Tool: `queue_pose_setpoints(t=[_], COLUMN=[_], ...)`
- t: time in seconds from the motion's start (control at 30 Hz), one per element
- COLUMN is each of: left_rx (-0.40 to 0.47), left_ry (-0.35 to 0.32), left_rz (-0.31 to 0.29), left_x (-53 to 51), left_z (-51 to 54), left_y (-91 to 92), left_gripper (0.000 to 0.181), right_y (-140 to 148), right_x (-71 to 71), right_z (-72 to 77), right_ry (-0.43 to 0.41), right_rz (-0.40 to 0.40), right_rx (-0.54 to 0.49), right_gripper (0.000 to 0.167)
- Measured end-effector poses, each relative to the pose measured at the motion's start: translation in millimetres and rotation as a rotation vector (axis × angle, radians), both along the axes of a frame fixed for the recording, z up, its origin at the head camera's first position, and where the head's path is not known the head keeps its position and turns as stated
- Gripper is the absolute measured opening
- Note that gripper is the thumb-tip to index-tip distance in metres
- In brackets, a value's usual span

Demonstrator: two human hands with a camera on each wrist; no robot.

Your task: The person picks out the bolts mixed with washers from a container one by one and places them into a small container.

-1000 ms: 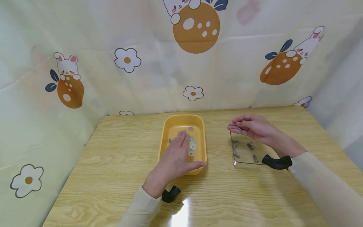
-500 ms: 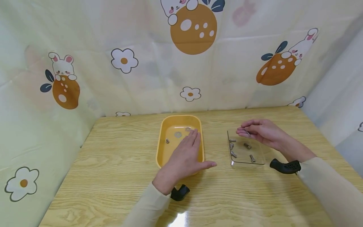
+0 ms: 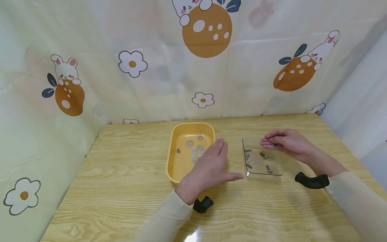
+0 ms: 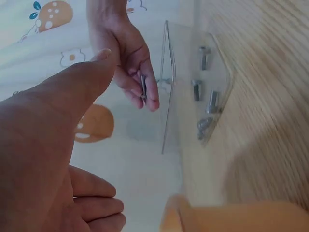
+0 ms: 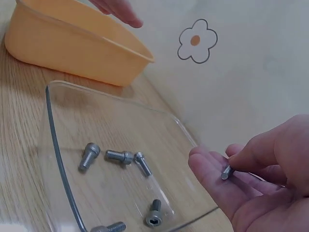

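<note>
My right hand (image 3: 288,143) is above the right rear of a clear plastic box (image 3: 263,173), pinching a slim metal bolt (image 5: 227,171) between thumb and fingers. Several socket-head bolts (image 5: 89,156) lie loose on the box's floor. Over the right side of a yellow plastic bin (image 3: 170,161), my left hand (image 3: 208,164) is held with fingers straight and thumb spread, and it holds nothing. Flat metal washers (image 3: 189,143) and one small screw (image 3: 178,150) lie in the bin. The left hand hides the bin's front right part.
Both containers stand on a wood-grain table (image 3: 121,188), the bin left of the box, with a gap between them. A printed curtain (image 3: 163,84) hangs behind the table and along its sides.
My left hand has moved right from over the bin's middle, uncovering more washers. The right hand has shifted right over the clear box, with the bolt still in its fingers.
</note>
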State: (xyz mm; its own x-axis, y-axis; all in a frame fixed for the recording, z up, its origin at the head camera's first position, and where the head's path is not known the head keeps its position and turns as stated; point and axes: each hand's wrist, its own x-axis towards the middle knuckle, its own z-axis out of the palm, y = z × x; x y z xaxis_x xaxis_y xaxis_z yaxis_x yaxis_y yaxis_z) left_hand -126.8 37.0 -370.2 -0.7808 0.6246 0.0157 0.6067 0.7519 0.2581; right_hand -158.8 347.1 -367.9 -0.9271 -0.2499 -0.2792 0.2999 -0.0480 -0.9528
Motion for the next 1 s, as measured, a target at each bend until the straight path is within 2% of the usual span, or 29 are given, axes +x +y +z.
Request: queue_pose_setpoints(t=[0.2,0.47,0.73,1.0], left_rx=[-0.012,-0.099,-0.156,-0.122], left_ry=[0.009,0.036,0.173,0.324], left_rz=[-0.028,-0.074,-0.119,-0.151], left_x=[-1.6,-0.8,3.7,4.7], left_z=[-3.0,-10.1,-22.3,-29.4], left_y=[20.2,51.8,71.3,69.4], left_gripper=[0.108,0.101,0.099,0.08], right_y=[5.4,8.5,10.8,11.2], right_x=[1.5,1.9,3.9,4.6], right_z=[-1.9,-5.9,-7.7,-7.6], right_ry=[0.029,0.068,0.073,0.05], right_rz=[-0.008,0.002,0.001,-0.011], right_rx=[0.068,0.161,0.12,0.105], right_gripper=[0.025,0.034,0.031,0.029])
